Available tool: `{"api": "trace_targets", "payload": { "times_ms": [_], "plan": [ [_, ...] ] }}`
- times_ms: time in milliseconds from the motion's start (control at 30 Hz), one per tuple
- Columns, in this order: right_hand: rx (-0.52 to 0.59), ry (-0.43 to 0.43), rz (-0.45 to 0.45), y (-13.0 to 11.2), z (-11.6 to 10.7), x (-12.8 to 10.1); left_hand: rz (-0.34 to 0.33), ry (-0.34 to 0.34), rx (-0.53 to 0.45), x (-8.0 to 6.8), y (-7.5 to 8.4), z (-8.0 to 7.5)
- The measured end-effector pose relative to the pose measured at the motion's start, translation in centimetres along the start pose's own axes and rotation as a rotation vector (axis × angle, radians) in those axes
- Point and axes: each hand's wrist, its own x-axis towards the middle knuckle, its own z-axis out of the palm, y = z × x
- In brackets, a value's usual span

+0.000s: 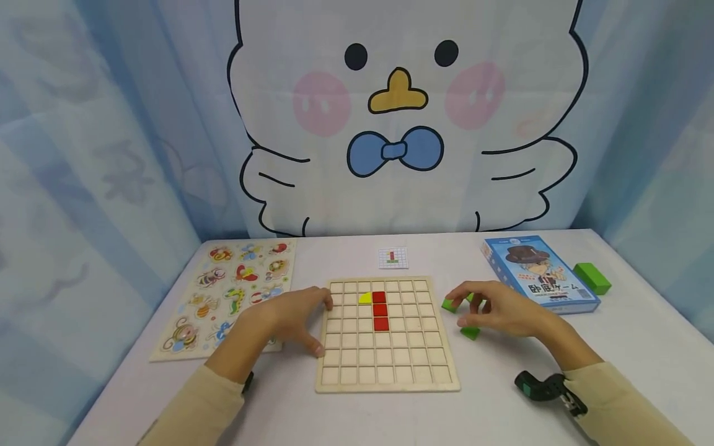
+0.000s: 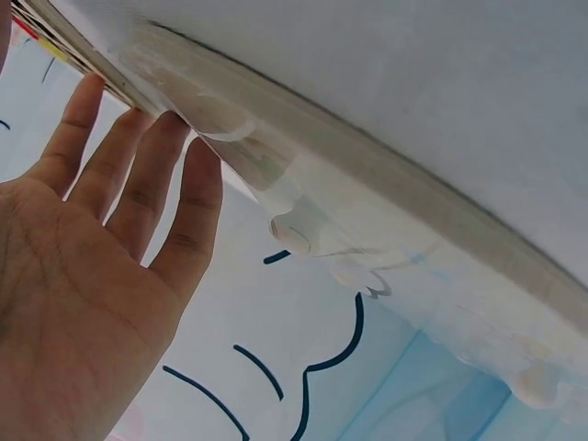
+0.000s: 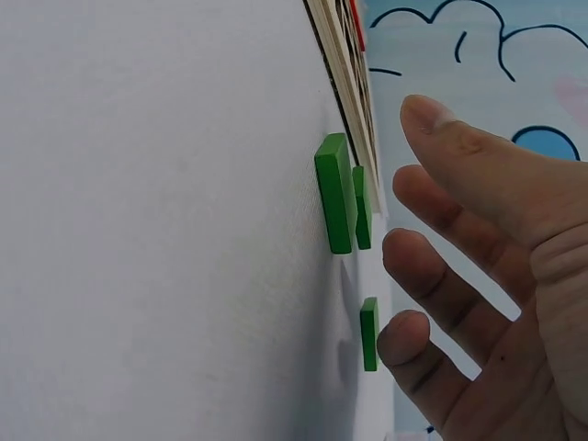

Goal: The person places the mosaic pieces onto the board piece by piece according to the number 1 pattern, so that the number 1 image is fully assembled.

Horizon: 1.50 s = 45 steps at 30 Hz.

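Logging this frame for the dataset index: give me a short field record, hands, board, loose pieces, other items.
left hand: open, fingers straight, resting against the left edge of the square wooden grid board
right hand: open, fingers spread over the small green wooden tiles on the white table, holding none
board contents: three red square tiles in a column, one yellow piece left of the top red
other items: pattern card, blue game box, green block, wooden animal puzzle
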Motion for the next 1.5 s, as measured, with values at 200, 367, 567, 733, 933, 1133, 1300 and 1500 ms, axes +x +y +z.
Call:
{"api": "trace_targets", "payload": {
  "times_ms": [200,367,567,733,933,1133,1300,1500],
  "plan": [
    [-0.010,-0.018,0.040,0.1,0.0,-0.5,0.010,0.000,-0.001,-0.2,-0.2,0.0],
    [-0.010,-0.031,0.045,0.2,-0.3,-1.0,0.024,0.009,0.002,-0.1,-0.3,0.0],
    [0.011,-0.050,0.013,0.5,-0.4,-1.3,0.012,0.009,0.004,-0.1,-0.3,0.1],
    [0.025,-0.072,-0.001,0.7,-0.5,-1.6,0.010,0.011,0.000,-0.1,-0.1,0.0],
    [0.040,-0.088,-0.003,0.7,-0.6,-1.9,0.015,0.016,-0.001,-0.1,-0.2,0.0],
    [0.056,-0.106,0.026,0.7,-0.7,-2.2,0.017,0.014,0.005,0.0,-0.4,0.0],
    [0.034,-0.113,0.036,0.7,-0.6,-2.2,0.018,0.013,0.003,0.1,-0.5,0.0],
    [-0.009,-0.118,0.055,0.5,-0.6,-2.2,0.012,0.011,-0.012,0.0,-0.4,0.0]
  ]
}}
